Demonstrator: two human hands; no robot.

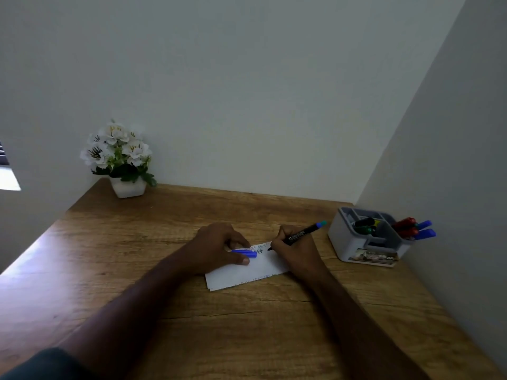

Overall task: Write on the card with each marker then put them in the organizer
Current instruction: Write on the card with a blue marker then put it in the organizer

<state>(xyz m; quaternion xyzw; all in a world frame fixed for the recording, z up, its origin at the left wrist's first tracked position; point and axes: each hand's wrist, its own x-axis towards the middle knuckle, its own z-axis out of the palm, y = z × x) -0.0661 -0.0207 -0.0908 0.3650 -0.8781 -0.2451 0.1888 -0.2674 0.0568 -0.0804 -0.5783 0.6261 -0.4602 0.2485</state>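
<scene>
A white card [247, 274] lies on the wooden desk [137, 256], with handwriting along its top and bottom edges. My right hand [295, 246] grips a black marker [299, 236] with a teal-blue end, its tip touching the card's upper right part. My left hand [219, 246] rests on the card's left end and holds a blue cap [245, 252] between thumb and fingers. A grey organizer [345, 237] stands at the right by the wall, holding red, blue, green and black markers [411, 229].
A white pot of white flowers [120, 160] stands in the back left corner of the desk. Walls close the desk at the back and right. A small printed card [374, 256] sits in the organizer's front slot.
</scene>
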